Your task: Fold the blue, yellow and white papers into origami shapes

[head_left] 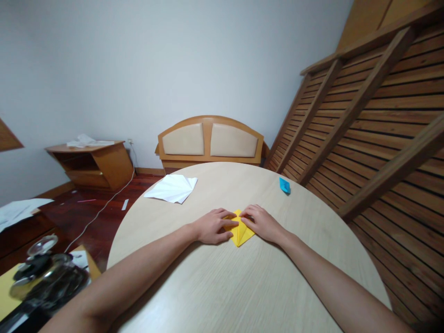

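A sheet of yellow origami paper, folded into a diamond with creases meeting along its middle, lies flat on the round table. My left hand rests over its left side, fingers stretched out and apart, with fingertips on the paper. On the upper right side, my right hand has its fingers bent and drawn together at the paper's edge, the thumb and index finger touching the folded flap. Both hands partly cover the sheet's side corners. A small folded blue paper piece sits farther back to the right.
Creased white paper lies at the back left of the round pale wood table. Behind stands a padded headboard. Wooden slats lean at the right. A low cabinet, a white cord and a glass object are at left.
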`<state>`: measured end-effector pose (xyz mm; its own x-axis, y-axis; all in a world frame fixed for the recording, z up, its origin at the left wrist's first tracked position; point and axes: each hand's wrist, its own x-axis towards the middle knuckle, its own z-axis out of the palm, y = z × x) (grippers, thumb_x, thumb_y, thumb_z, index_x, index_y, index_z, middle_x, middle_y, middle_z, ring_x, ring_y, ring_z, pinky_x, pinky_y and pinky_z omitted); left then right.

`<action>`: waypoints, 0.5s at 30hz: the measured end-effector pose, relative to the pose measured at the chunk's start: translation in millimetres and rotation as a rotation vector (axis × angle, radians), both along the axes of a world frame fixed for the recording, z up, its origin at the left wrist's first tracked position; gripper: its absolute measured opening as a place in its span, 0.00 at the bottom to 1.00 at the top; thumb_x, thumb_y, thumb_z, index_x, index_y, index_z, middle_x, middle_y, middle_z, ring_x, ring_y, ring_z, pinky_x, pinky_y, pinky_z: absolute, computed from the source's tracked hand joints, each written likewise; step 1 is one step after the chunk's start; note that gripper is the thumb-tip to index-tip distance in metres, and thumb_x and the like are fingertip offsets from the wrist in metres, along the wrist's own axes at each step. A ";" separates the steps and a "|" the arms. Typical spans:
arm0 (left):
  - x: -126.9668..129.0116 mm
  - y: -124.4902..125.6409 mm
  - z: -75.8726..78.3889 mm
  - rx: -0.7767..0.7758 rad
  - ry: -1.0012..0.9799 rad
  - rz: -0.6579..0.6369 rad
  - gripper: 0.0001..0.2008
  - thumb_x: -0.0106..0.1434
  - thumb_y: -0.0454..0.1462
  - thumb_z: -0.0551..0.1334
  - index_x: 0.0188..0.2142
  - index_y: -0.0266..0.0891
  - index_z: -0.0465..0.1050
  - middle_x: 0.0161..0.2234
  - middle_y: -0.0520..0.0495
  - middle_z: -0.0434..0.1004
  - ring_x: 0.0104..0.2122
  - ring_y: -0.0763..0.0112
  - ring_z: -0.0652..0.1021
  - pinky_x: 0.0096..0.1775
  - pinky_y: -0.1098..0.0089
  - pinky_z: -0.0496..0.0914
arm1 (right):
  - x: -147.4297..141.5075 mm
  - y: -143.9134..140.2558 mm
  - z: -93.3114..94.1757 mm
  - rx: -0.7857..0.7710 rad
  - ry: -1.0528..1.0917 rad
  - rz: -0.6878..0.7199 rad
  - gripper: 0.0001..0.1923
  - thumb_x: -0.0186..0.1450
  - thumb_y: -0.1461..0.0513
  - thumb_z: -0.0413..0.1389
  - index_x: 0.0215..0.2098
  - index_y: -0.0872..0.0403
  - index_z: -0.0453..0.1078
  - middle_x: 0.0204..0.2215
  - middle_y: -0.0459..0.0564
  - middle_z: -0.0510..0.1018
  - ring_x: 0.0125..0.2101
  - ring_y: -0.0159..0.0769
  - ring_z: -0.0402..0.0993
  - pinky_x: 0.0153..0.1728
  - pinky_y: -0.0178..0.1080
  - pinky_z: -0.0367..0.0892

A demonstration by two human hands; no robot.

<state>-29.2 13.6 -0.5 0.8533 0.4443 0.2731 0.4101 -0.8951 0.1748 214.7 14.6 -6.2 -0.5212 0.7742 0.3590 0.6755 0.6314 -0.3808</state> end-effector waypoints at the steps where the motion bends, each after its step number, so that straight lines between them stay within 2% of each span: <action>1: 0.0 -0.2 0.2 0.001 0.001 0.003 0.21 0.67 0.43 0.59 0.57 0.41 0.71 0.58 0.38 0.71 0.54 0.54 0.72 0.57 0.55 0.66 | 0.3 0.0 0.4 -0.002 0.006 0.002 0.08 0.69 0.61 0.54 0.39 0.51 0.76 0.38 0.51 0.79 0.43 0.41 0.73 0.47 0.44 0.66; 8: -0.6 -1.2 1.8 -0.005 -0.009 0.015 0.20 0.69 0.44 0.57 0.57 0.40 0.70 0.56 0.39 0.72 0.53 0.56 0.73 0.56 0.56 0.66 | 0.3 -2.7 4.3 -0.061 0.075 0.018 0.09 0.70 0.59 0.51 0.37 0.51 0.72 0.36 0.51 0.79 0.40 0.42 0.73 0.44 0.43 0.67; 15: 0.0 -0.3 1.3 -0.008 -0.020 0.003 0.18 0.70 0.44 0.56 0.54 0.40 0.73 0.55 0.41 0.74 0.52 0.58 0.74 0.55 0.58 0.67 | -1.4 -5.1 5.0 -0.072 0.091 0.013 0.07 0.68 0.62 0.52 0.35 0.52 0.71 0.34 0.49 0.77 0.37 0.39 0.72 0.40 0.40 0.66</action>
<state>-29.1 13.3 0.9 0.8462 0.4494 0.2865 0.4093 -0.8922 0.1906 213.3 9.5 -1.2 -0.4988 0.7933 0.3492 0.6283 0.6085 -0.4848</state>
